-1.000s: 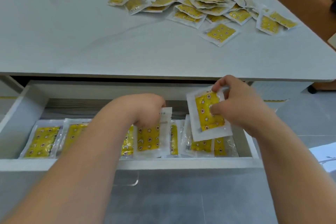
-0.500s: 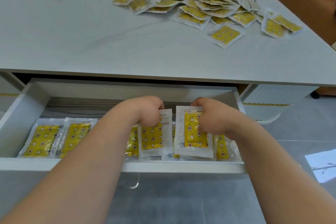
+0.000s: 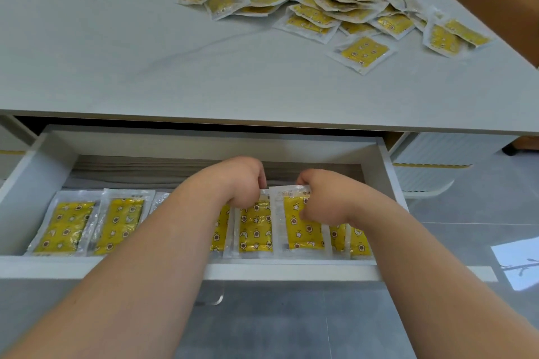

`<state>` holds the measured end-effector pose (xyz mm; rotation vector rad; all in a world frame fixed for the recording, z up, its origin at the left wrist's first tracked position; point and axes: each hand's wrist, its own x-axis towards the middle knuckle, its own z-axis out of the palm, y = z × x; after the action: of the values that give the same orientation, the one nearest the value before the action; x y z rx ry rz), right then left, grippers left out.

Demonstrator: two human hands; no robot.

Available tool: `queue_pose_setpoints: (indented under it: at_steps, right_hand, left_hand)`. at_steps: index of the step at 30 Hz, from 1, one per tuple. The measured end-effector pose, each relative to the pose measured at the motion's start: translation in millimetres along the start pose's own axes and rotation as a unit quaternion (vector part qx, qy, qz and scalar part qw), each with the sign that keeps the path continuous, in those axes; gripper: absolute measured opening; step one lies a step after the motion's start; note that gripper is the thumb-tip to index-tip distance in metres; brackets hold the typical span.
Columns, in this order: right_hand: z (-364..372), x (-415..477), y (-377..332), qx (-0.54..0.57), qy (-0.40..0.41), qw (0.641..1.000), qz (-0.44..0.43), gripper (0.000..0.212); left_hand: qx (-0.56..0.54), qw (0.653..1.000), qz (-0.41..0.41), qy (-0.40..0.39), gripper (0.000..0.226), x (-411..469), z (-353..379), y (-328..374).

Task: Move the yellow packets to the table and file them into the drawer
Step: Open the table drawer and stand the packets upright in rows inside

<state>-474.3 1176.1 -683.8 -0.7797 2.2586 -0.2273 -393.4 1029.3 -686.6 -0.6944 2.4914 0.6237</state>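
Note:
The white drawer [image 3: 291,269] is pulled open under the grey table [image 3: 116,52]. A row of yellow star-patterned packets stands in it, leaning back, from the left end packet [image 3: 65,226] across to the right. My left hand [image 3: 242,181] grips the top of one filed packet [image 3: 255,227] in the middle. My right hand [image 3: 323,198] pinches the top of the neighbouring packet [image 3: 303,230], which sits down in the row. A loose pile of yellow packets [image 3: 329,6] lies on the far right of the table.
One packet [image 3: 361,52] lies apart at the near edge of the pile. A white ribbed unit [image 3: 437,160] stands right of the drawer on the grey tiled floor. A clear handle [image 3: 217,299] hangs under the drawer front.
My right hand has brought its packet down from above the drawer and set it into the row beside the one under my left hand. The left hand has stayed put.

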Motion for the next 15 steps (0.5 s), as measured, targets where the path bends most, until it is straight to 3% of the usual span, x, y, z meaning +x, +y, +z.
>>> queue_pose_setpoints:
  at_steps: [6, 15]
  right_hand:
    - [5.7, 9.1, 4.0, -0.106, 0.016, 0.994, 0.020, 0.046]
    - [8.3, 8.8, 5.5, -0.143, -0.035, 0.989, 0.004, 0.058]
  left_hand:
    - [0.042, 0.999, 0.011, -0.014, 0.049, 2.3, -0.2, -0.4]
    - [0.066, 0.997, 0.022, -0.025, 0.048, 7.1, 3.0, -1.1]
